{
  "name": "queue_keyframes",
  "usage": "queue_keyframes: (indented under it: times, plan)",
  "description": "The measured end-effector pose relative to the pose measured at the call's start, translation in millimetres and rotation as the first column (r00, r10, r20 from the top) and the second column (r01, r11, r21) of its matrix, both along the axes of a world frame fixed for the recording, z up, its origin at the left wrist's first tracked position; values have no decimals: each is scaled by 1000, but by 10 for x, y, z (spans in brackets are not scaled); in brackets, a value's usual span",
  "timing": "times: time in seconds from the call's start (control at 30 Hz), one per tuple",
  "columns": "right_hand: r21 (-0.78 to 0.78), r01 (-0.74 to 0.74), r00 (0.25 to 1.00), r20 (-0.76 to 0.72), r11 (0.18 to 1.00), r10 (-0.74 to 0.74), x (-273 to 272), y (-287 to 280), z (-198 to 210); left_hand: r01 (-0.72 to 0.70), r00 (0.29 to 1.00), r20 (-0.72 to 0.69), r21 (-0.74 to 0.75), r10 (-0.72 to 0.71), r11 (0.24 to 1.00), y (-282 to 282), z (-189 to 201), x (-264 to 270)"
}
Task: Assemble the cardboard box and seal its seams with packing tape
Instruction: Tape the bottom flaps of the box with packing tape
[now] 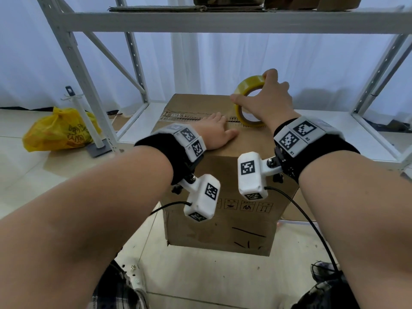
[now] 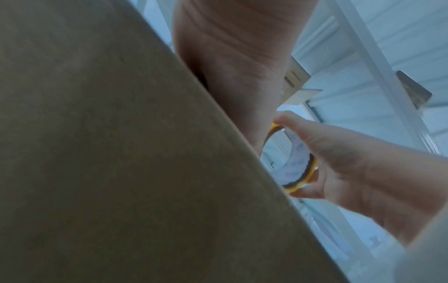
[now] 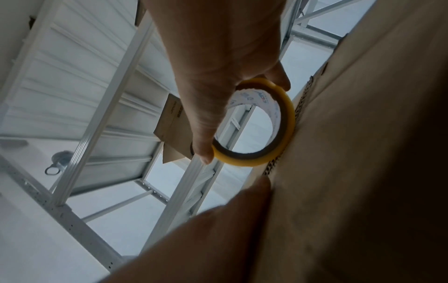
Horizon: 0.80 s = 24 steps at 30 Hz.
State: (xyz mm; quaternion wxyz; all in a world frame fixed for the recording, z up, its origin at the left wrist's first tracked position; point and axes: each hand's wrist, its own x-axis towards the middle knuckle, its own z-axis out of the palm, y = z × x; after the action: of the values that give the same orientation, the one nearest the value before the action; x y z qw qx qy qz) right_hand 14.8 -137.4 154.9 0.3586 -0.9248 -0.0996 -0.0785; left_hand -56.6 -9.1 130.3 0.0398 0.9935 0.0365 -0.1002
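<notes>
Right hand grips tape roll; left hand presses box

A white metal shelving rack with diagonal braces stands on a pale tiled floor before white curtains glowing with soft daylight. Flattened cardboard lies on its upper shelf. A yellow plastic bag slumps on the floor beside a small white stand
</notes>
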Motion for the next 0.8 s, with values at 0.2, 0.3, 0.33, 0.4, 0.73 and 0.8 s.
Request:
queue_keyframes:
  times: [0.2, 0.3, 0.33, 0.4, 0.73, 0.8]
  plan:
    - [-5, 28, 1000, -12, 1000, -28, 6, 14, -19, 40, 999, 4, -70, -40, 997, 284, 30, -84]
    - [21, 30, 999, -23, 999, -30, -5, 14, -20, -10, 1000, 25, -59, 12, 998, 466, 56, -195]
    - [27, 31, 999, -25, 999, -30, -9, 11, -18, -36, 999, 39, -42, 38, 998, 524, 60, -220]
    - [34, 30, 999, -27, 999, -29, -24, 4, -14, -96, 994, 61, -2, 96, 995, 632, 71, -262]
    - [92, -9, 999, -31, 996, 12, -35, -79, -10, -75, 996, 49, 9, 74, 997, 440, 3, -200]
    - [82, -8, 999, -32, 997, 10, -35, -71, -12, -34, 998, 45, 5, 34, 999, 361, 5, -179]
